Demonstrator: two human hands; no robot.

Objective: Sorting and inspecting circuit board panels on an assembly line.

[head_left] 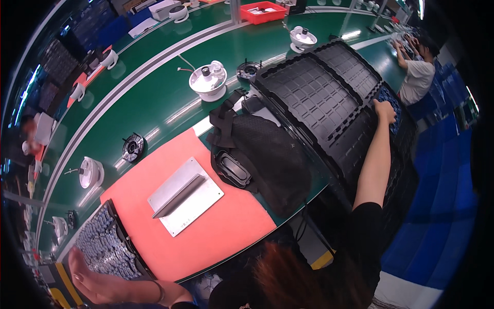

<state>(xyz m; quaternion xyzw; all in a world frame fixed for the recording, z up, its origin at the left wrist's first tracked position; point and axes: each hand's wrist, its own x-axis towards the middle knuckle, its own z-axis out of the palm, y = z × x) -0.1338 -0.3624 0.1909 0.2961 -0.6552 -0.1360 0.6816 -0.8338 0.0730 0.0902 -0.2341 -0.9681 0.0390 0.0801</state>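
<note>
My left hand (95, 280) rests at the near edge of a black tray (114, 216) filled with several small blue-grey parts, fingers spread on its corner. My right arm stretches far right; my right hand (385, 110) grips the edge of a stack of empty black moulded trays (319, 98), next to a tray of small blue parts (389, 100). Between the hands lies an orange mat (226, 232) with a grey metal plate fixture (185, 195) on it.
A black mesh bag (262, 149) lies on the green conveyor belt (154, 98). White round housings (208, 80) (302, 38) (90, 172) and black ring parts (133, 147) ride the belt. A red bin (262, 11) stands far back. Another person (417, 72) works at far right. Blue crates (442, 206) sit right.
</note>
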